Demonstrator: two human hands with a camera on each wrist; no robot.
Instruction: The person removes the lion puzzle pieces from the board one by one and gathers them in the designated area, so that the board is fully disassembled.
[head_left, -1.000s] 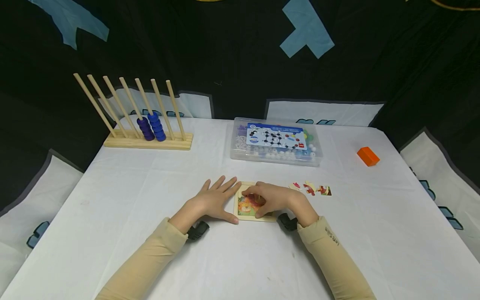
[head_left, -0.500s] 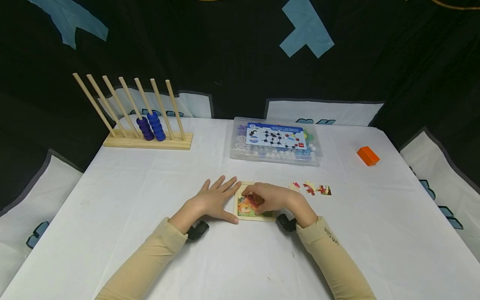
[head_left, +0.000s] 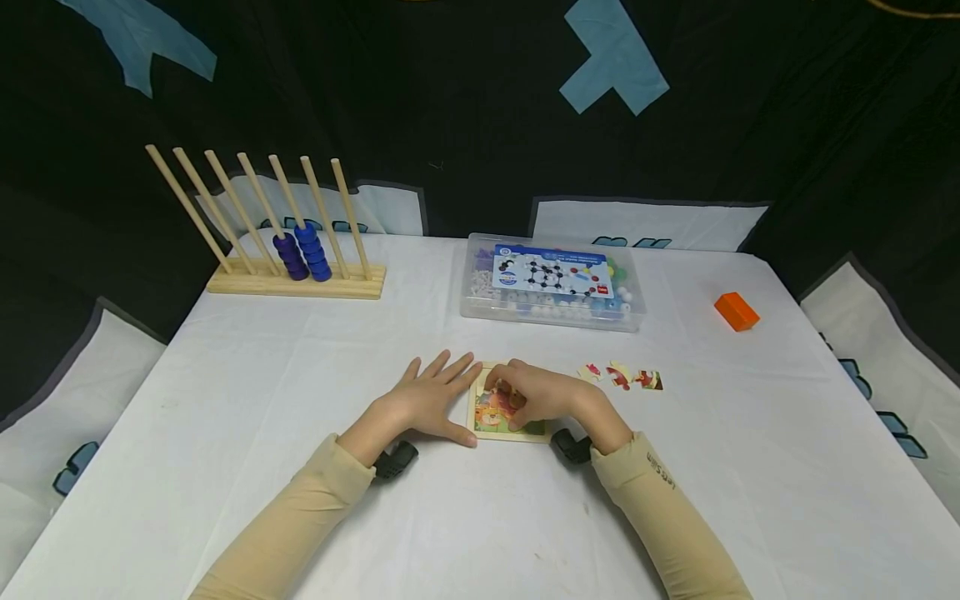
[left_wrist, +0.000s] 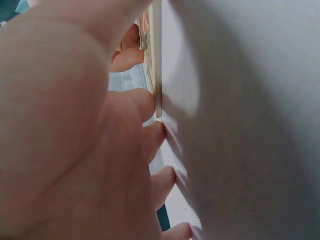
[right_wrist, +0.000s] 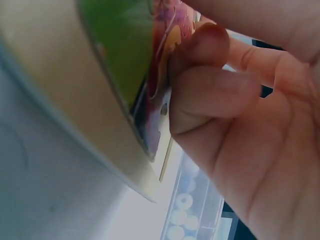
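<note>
A small jigsaw puzzle (head_left: 491,408) with a colourful cartoon picture lies in a pale wooden tray (head_left: 510,437) at the table's front middle. My left hand (head_left: 423,408) is spread flat on the cloth, its thumb and index fingertips at the tray's left edge. Over the picture my right hand (head_left: 551,392) bends down, thumb and index finger apart on the puzzle. The right wrist view shows curled fingers (right_wrist: 215,95) against the picture; whether they pinch a piece is hidden. Several loose puzzle pieces (head_left: 619,377) lie beyond the right hand.
A clear plastic box (head_left: 551,308) of coloured beads with a molecule label stands behind the puzzle. At the back left is a wooden peg abacus (head_left: 300,286) with blue and purple beads. An orange block (head_left: 737,312) lies at the right on the white cloth (head_left: 480,533).
The right hand has shifted very slightly, with its index finger a little more raised and bent. The left hand, tray and loose pieces stay where they were.
</note>
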